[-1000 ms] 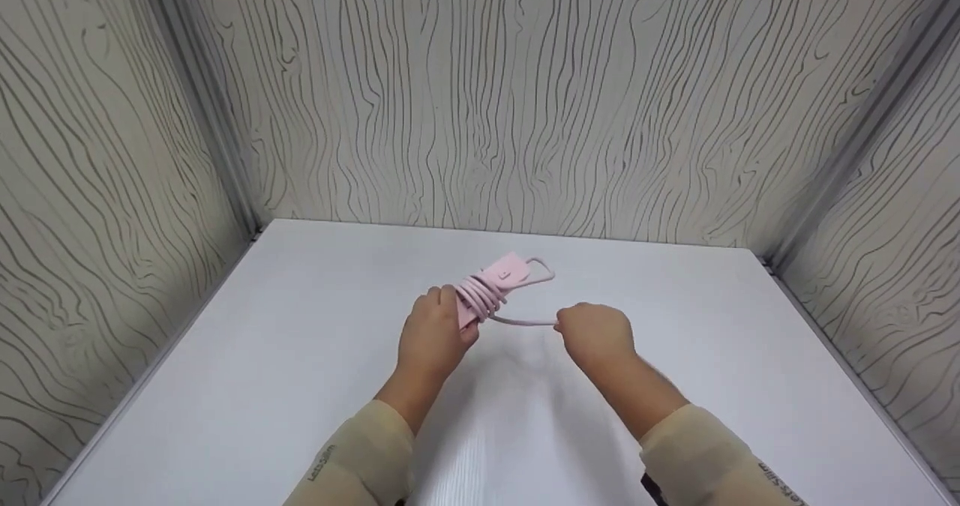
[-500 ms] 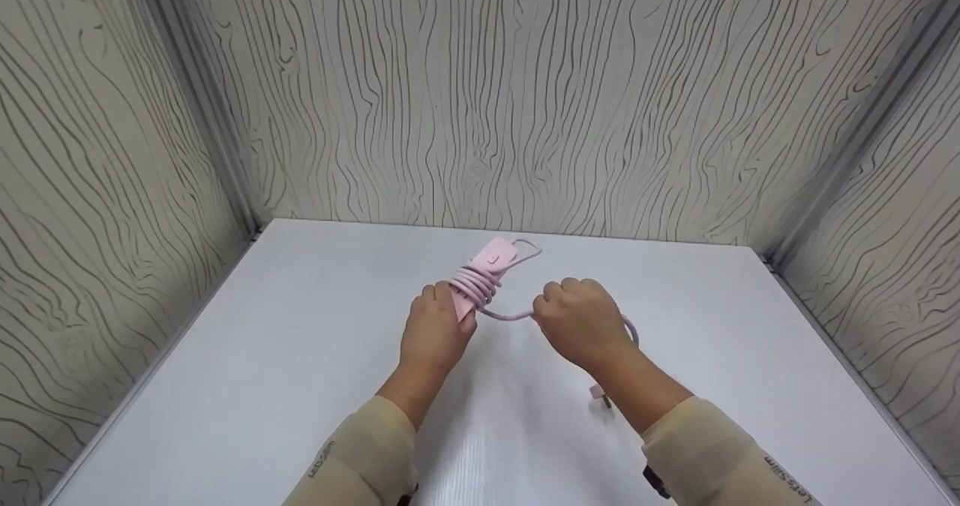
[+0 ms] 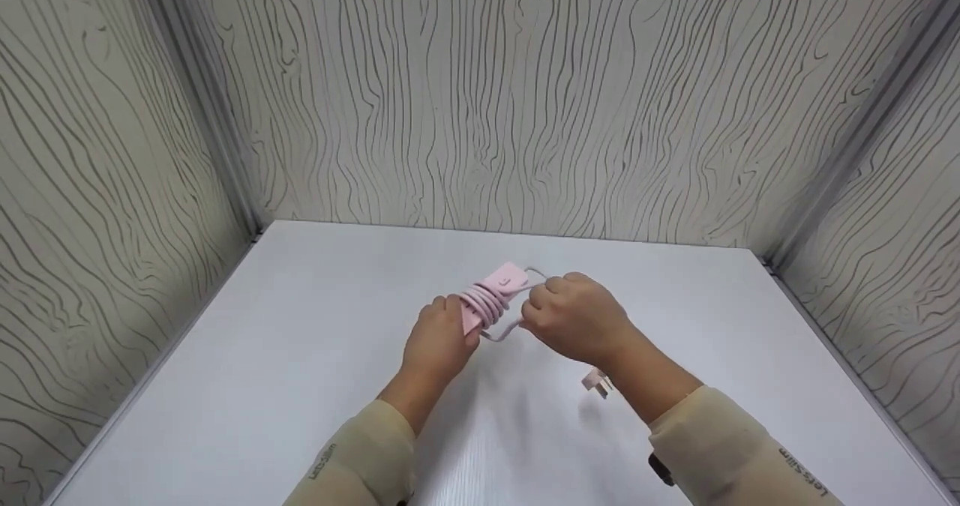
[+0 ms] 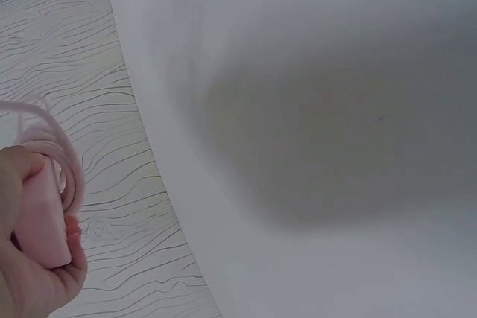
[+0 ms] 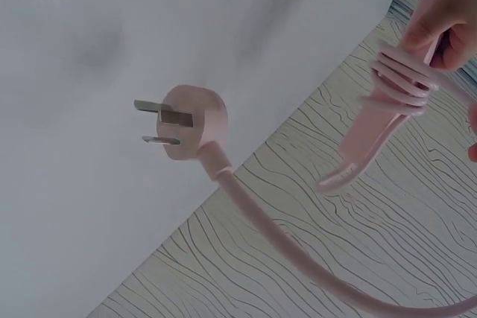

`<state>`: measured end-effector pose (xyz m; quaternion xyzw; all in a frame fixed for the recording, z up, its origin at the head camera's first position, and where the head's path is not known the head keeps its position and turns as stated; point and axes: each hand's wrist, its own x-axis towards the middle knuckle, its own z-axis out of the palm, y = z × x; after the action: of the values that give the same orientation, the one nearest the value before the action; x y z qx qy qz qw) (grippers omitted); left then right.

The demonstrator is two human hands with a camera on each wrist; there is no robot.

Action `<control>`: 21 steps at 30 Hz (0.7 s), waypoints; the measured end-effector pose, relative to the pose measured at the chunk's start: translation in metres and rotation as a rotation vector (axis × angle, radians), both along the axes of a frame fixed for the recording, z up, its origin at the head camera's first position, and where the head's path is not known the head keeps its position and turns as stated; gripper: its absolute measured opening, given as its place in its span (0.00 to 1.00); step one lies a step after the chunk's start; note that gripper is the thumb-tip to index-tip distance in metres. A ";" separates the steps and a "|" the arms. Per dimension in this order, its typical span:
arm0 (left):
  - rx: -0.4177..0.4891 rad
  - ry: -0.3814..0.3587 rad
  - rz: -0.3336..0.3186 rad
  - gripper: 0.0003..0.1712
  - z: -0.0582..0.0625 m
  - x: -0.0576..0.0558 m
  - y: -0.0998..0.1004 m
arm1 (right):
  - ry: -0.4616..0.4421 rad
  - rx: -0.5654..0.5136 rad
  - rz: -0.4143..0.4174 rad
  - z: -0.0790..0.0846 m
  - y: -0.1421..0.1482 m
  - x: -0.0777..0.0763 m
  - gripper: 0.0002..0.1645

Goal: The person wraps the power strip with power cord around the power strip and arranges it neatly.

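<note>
My left hand (image 3: 437,341) grips the near end of a pink power strip (image 3: 508,275), held tilted above the table. Its pink cord (image 3: 485,305) is wound several times round the strip's middle. In the left wrist view, the thumb and fingers wrap the strip's end (image 4: 43,221). My right hand (image 3: 577,318) holds the cord with curled fingers, just right of the strip, and overlaps the cord loop at the strip's far end. From the right hand's length of cord hangs the plug (image 5: 190,121), its metal prongs pointing away from the cord in the right wrist view.
A white table (image 3: 322,288) lies beneath both hands. Wood-grain patterned panels (image 3: 480,101) stand behind it and at both sides, with grey posts (image 3: 202,101) in the back corners.
My right hand has moved left, close to the strip's far end, with the cord in its grip. The plug has come into view below the right wrist. The strip rose, then came back down.
</note>
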<state>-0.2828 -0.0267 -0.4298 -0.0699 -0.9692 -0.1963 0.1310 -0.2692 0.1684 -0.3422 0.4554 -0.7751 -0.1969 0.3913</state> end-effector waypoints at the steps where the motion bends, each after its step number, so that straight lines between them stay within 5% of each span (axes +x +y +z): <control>1: -0.012 -0.011 -0.014 0.28 0.000 0.001 0.001 | 0.007 0.011 0.008 0.002 0.001 -0.001 0.17; 10: -0.149 -0.039 -0.068 0.28 0.003 0.011 0.011 | 0.052 0.149 0.069 0.022 0.002 0.000 0.20; 21: -0.223 -0.082 -0.195 0.28 0.002 0.019 0.014 | -0.037 0.106 0.022 0.028 0.003 -0.005 0.21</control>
<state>-0.2635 -0.0124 -0.4282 -0.1697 -0.9782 -0.1020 0.0632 -0.2739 0.1718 -0.3143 0.4873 -0.7656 -0.2251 0.3545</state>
